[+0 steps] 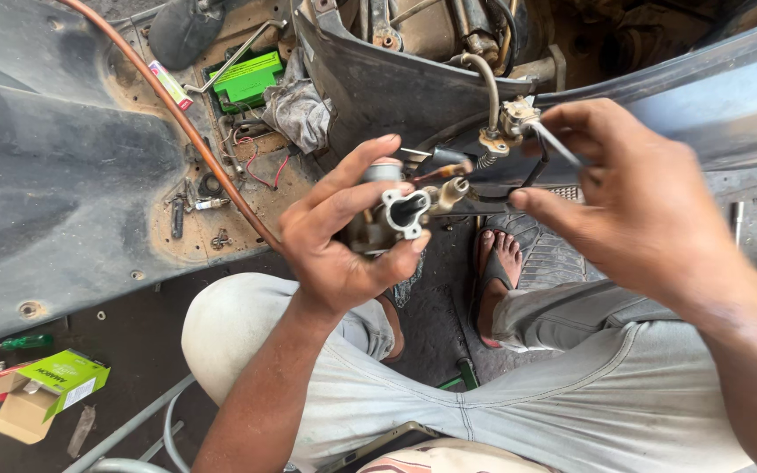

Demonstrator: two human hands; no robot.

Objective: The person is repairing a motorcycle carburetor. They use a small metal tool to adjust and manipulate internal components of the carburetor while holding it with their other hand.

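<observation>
Grey metal, grimy with use: a small carburettor [392,215] sits in the grip of the left hand [343,241], fingers curled round its body and the round open port turned up toward the camera. It is held in the air above the person's knees, free of the scooter [72,158] whose dark body panels lie opened on the workshop floor. The right hand [633,201] is pinched closed on a thin metal tool [558,144], its tip at a brass-coloured fitting [508,123] where a bent pipe and a black cable meet, just beside the carburettor.

By the look of it the work is in its middle stretch — the part is out and in hand, yet a thin hose or cable seems to run from it toward the frame, so whether it is fully detached cannot be told. Panels are off, wiring lies bare — an orange hose [181,123] crosses the floorboard near a green battery [247,79]. A green-and-white box [50,385] and a green-handled screwdriver [24,342] rest on the floor, suggesting reassembly is yet to be done.
</observation>
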